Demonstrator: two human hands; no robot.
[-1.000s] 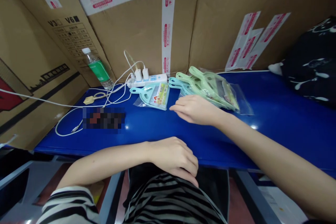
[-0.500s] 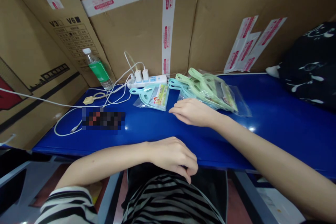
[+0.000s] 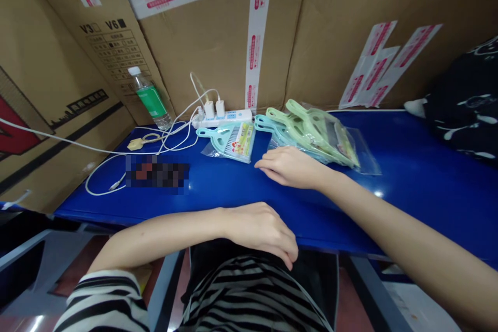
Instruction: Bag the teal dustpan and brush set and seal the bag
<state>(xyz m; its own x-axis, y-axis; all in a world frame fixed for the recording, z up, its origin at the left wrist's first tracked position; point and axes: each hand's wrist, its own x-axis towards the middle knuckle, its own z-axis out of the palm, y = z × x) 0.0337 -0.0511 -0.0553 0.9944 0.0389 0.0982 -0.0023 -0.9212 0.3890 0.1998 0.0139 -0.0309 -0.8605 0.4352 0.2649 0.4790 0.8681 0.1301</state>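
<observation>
My left hand (image 3: pixel 264 232) hangs over the table's front edge above the lap, its fingers curled together with nothing showing in them. My right hand (image 3: pixel 291 167) rests on the blue table, loosely closed, and I see no object in it. Just behind it lies a pile of bagged dustpan sets, with a green dustpan (image 3: pixel 330 137) on top and a light-blue dustpan (image 3: pixel 274 134) partly under the green ones. Apart from the pile, left of my right hand, is a single light-blue dustpan and brush set (image 3: pixel 233 142) in clear plastic.
A white power strip (image 3: pixel 233 118) with plugged-in chargers stands behind the single set. Left of it are tangled white cables (image 3: pixel 175 140), a bottle with a green label (image 3: pixel 151 101) and a pixelated dark object (image 3: pixel 157 172). Cardboard (image 3: pixel 210 52) walls the back; dark patterned fabric (image 3: pixel 462 104) is at right.
The view has shifted slightly, so the table's things appear a little further right. Both hands stay almost where they were; the left fingers look slightly more drawn together.
</observation>
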